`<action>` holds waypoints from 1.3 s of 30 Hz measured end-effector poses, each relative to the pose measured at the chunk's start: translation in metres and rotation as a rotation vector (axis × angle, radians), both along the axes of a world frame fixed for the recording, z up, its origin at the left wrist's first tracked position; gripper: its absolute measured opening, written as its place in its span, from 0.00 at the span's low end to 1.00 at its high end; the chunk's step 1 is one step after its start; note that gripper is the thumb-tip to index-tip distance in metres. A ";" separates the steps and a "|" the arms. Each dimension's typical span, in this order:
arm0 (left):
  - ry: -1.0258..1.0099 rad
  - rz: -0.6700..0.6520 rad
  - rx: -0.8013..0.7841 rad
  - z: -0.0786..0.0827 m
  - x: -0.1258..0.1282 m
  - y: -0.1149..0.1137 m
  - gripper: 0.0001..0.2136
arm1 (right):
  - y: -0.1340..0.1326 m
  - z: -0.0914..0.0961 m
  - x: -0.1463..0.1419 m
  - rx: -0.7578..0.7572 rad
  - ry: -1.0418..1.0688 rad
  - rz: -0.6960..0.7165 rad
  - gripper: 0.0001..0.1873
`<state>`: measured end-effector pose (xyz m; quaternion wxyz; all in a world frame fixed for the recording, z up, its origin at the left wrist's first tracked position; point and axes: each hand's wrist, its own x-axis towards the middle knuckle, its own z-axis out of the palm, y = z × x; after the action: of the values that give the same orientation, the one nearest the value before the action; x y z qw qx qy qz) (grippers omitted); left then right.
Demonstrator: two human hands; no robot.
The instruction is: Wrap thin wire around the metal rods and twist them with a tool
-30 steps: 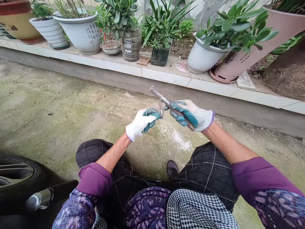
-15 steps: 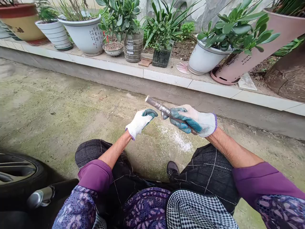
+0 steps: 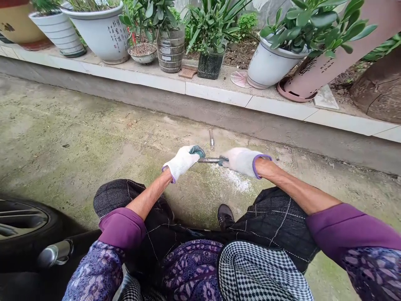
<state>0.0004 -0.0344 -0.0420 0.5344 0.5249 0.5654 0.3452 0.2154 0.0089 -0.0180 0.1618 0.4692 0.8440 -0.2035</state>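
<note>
- Holding the wire-wound rod (image 3: 209, 160) now with left hand (image 3: 184, 160) and right hand (image 3: 240, 160) together; half a second ago, carrying it in the right hand alone, with the left hand curled and apart from it.
- Brought round since then from a slant, with one end toward the upper left, to nearly level.
- Showing mostly the white back of the right glove now, instead of the teal coating seen earlier.
- Slim, straight and dark grey-brown, with bright silvery turns packed close along the middle; plain and dark next to the left fingers; hidden in the gloves at both ends.
- Pointing left to right across the view, with its long axis running from one hand to the other.
- Pinched at the left end by left thumb and fingers; grasped toward the right by right fingers, largely out of sight beneath the glove.
- Placed above the concrete ground (image 3: 94, 138), just on the near side of a small piece (image 3: 212, 140) and near white powder (image 3: 237, 179).
</note>
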 end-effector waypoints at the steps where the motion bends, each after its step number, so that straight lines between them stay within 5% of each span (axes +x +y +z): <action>1: -0.008 0.001 -0.037 0.001 0.002 -0.003 0.04 | 0.005 0.001 0.000 0.032 -0.025 -0.024 0.14; 5: -0.092 -0.037 -0.146 0.001 0.009 -0.011 0.08 | 0.020 0.009 0.000 0.153 -0.043 -0.078 0.19; 11: -0.196 -0.029 -0.097 -0.002 0.008 -0.007 0.12 | 0.020 0.013 -0.005 0.258 0.148 -0.118 0.20; 20: -0.121 -0.041 -0.111 0.016 0.009 -0.015 0.07 | 0.025 0.002 -0.007 0.213 0.161 -0.075 0.19; 39: -0.112 -0.073 -0.042 -0.009 0.013 -0.014 0.04 | 0.024 -0.003 -0.007 0.202 0.159 -0.033 0.20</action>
<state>0.0131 -0.0485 -0.0508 0.5883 0.5140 0.5221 0.3423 0.2085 0.0326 -0.0207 0.0429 0.4791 0.8626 -0.1569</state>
